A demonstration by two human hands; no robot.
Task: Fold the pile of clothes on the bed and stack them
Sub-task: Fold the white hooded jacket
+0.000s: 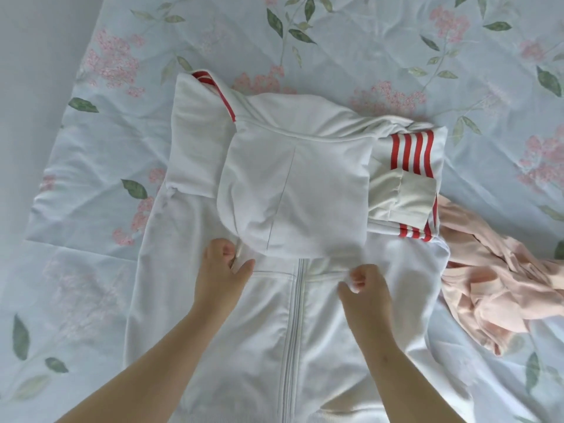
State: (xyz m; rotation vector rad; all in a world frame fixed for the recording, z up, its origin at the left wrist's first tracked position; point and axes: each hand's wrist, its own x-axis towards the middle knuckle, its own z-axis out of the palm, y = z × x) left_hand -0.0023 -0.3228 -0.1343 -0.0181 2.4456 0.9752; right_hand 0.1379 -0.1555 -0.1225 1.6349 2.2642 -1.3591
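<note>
Left hand point(224, 265): fingers curled, thumb set against them, pinching white cloth at the lower left edge of the hood point(293, 190), where a thin white cord point(238, 250) ran past the fingertips; whether the cord itself was in the pinch could not be told. Right hand point(363, 288): fingers curled, pinching a small fold of cloth just below the hood's lower right edge. The hands were apart, one on each side of the zip point(293, 315), both forearms reaching in from the bottom of the view. Both held the white hooded jacket point(320, 346), which lay front up in the middle of the bed, zip closed and running down toward the camera. The hood was turned down flat over the chest, its centre seam showing. The sleeve on the left side point(195, 141) was folded in against the body, with red stripes visible at the shoulder. The sleeve on the right side point(409, 166) was folded back on itself, with red and white stripes across it and the cuff lying on top. A crumpled pink garment point(494, 285) lay just beside the jacket's right edge, touching it. Under all of it was a pale blue bedsheet point(91, 178) printed with pink flowers and green leaves.
</note>
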